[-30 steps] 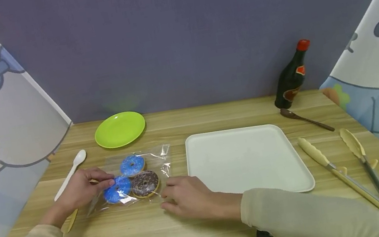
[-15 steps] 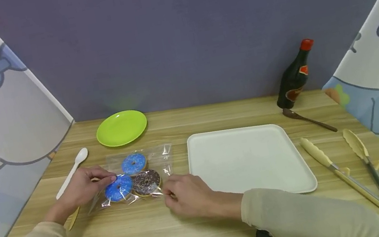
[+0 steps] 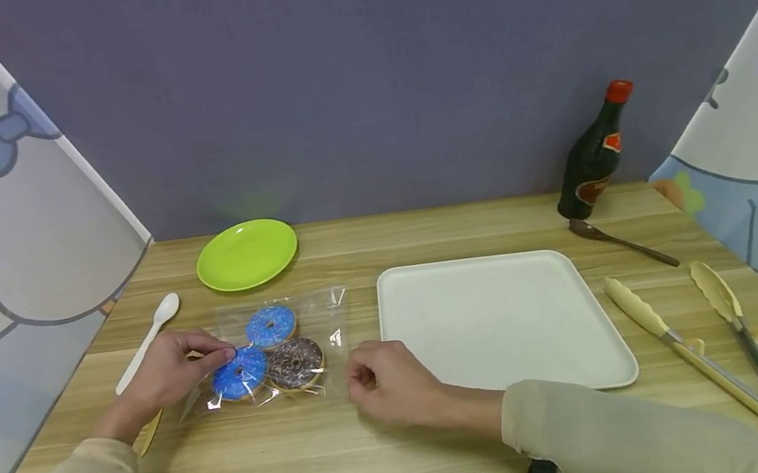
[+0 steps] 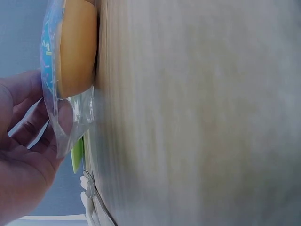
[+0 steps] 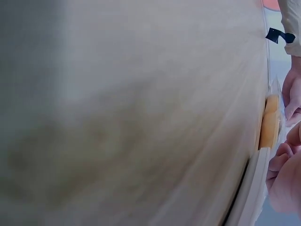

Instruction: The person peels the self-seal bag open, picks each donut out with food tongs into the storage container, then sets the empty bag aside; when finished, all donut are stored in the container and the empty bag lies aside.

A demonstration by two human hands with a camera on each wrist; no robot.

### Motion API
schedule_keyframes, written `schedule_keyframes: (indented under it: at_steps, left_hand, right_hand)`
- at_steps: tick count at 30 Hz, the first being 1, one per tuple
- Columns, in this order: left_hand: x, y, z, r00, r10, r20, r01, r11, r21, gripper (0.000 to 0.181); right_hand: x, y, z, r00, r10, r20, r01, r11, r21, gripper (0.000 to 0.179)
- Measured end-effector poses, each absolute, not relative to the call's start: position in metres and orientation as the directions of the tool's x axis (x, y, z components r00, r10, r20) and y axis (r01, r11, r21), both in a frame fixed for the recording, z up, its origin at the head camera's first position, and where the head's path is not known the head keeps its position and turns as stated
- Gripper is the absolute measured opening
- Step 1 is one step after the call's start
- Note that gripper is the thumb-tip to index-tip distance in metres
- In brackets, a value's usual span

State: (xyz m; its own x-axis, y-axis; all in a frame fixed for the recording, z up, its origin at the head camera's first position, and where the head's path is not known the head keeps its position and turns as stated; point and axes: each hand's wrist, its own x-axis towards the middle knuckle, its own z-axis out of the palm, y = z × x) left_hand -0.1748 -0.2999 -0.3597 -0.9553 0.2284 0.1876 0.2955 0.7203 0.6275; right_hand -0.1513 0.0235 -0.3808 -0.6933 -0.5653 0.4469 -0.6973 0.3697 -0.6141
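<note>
Donut bag [image 3: 281, 350] between left hand [image 3: 175, 368], pinching it, and right hand [image 3: 394, 383], curled, hold unclear.

Two donuts [image 3: 259, 325] are speckled blue — the third donut [image 3: 283, 363], speckled brown.

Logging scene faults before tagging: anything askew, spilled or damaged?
No spill or damage stands out. The bottle at back right looks tilted rightward in the head view, though that may be just lens distortion. The donuts are inside the clear bag.
</note>
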Motion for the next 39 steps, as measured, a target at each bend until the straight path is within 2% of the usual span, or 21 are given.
schedule_keyframes:
  at_steps: [5, 15, 22, 25, 32, 39]
  left_hand:
    - [-0.175, -0.299, -0.359, -0.953, 0.234, 0.192, 0.302, 0.722, 0.622, 0.004]
    - [-0.174, -0.299, -0.361, -0.948, 0.237, 0.211, 0.318, 0.722, 0.614, 0.005]
    - [-0.175, -0.300, -0.361, -0.951, 0.238, 0.199, 0.310, 0.724, 0.616, 0.004]
    - [-0.175, -0.300, -0.360, -0.954, 0.233, 0.188, 0.299, 0.725, 0.621, 0.004]
    - [-0.174, -0.300, -0.360, -0.956, 0.228, 0.187, 0.295, 0.714, 0.635, 0.004]
    - [-0.174, -0.299, -0.360, -0.959, 0.223, 0.173, 0.282, 0.711, 0.644, 0.004]
  right_hand:
    - [-0.150, 0.033, -0.381, -0.709, -0.554, 0.436, -0.665, 0.321, -0.674, 0.016]
    - [-0.153, 0.042, -0.385, -0.729, -0.536, 0.426, -0.633, 0.289, -0.718, 0.015]
    - [-0.156, 0.044, -0.384, -0.738, -0.563, 0.372, -0.567, 0.220, -0.793, 0.004]
    - [-0.160, 0.042, -0.383, -0.746, -0.561, 0.359, -0.545, 0.204, -0.813, 0.004]
    - [-0.173, 0.026, -0.377, -0.762, -0.561, 0.323, -0.520, 0.234, -0.821, 0.006]
    - [-0.184, 0.014, -0.376, -0.786, -0.552, 0.279, -0.512, 0.326, -0.795, 0.006]
